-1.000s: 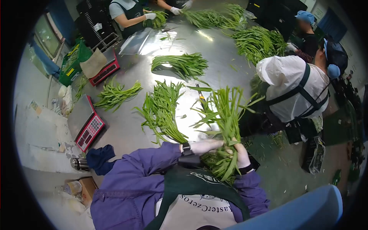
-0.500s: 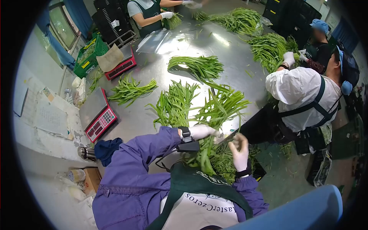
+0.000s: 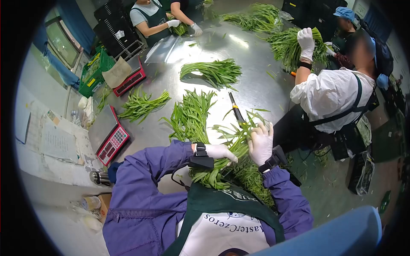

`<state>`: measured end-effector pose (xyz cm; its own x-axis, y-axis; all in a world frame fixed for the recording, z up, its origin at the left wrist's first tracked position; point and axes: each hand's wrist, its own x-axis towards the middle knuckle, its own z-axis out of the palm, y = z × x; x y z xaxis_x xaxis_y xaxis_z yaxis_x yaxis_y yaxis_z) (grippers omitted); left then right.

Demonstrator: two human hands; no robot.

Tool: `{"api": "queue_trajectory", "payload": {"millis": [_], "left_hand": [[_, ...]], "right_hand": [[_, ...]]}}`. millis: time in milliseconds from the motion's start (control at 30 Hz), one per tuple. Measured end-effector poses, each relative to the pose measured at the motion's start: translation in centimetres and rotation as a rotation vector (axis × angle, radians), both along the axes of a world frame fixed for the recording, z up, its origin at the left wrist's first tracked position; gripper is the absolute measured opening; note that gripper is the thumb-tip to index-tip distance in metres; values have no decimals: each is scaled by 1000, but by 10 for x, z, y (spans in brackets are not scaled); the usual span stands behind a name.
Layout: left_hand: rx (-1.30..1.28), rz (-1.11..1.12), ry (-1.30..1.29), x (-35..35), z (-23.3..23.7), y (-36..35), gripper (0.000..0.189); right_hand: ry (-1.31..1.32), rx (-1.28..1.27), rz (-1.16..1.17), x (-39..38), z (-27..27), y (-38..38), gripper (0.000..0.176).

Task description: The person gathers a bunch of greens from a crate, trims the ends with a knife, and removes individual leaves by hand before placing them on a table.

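Observation:
A bunch of leafy green stalks [image 3: 240, 147] lies across both my gloved hands near the table's front edge. My left hand [image 3: 221, 152] is wrapped round its lower part, and leaves hang below it toward my apron. At the right side of the same bunch is my right hand [image 3: 261, 141], its fingers bent against the stalks. A knife with a black and yellow handle [image 3: 235, 107] rests on the table just beyond the bunch. Left of my hands lies a pile of greens [image 3: 193, 115], with another bundle [image 3: 213, 71] farther back.
Two red scales [image 3: 113, 140] [image 3: 131, 79] stand at the left, near a small bundle [image 3: 144, 103]. Loose greens [image 3: 252, 181] fill a container below my hands. A co-worker in white [image 3: 331, 100] stands at the right; others work at the far side.
The bunch has been drawn in between my hands, and my right hand has moved up against it. The knife now shows. The co-worker at the right has raised a bunch of greens.

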<state>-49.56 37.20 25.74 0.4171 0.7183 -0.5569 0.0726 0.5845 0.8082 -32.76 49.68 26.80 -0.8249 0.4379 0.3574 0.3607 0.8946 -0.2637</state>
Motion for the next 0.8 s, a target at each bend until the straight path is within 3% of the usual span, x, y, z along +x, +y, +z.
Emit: {"api": "queue_trajectory", "payload": {"millis": [33,100,167,200,267,333,400,467,533,600,667,800], "left_hand": [[-14,-31,1,-1,1,-4,24],[-16,16,-87,-1,2,-16,26],[-107,137,-154,-5,8,-28,35],[-208,162,-1,-7,24,-30,41],[-94,140,29,-17,19,-35,47],[-28,178,103,-17,14,-35,52],[-146,321,70,-17,3,-33,52],[-94,350,28,-10,0,-29,56],[-39,277,-58,-9,-7,-23,60],[-62,270,-35,-2,6,-21,62],[12,260,38,-1,8,-21,61],[-83,254,11,0,21,-27,59]], "right_hand": [[93,61,-62,3,-8,3,15],[77,108,-236,23,-35,29,13],[-229,37,-431,56,-57,55,19],[-421,-75,-508,75,-78,68,25],[-442,-49,-609,95,-69,67,31],[54,-130,-490,96,-52,72,36],[340,-366,-296,81,-24,69,36],[328,-879,-171,69,9,56,36],[241,-1010,-6,57,28,41,34],[95,-1122,18,49,46,32,36],[118,-1171,105,47,37,30,33],[121,-1233,78,53,15,37,29]]}}
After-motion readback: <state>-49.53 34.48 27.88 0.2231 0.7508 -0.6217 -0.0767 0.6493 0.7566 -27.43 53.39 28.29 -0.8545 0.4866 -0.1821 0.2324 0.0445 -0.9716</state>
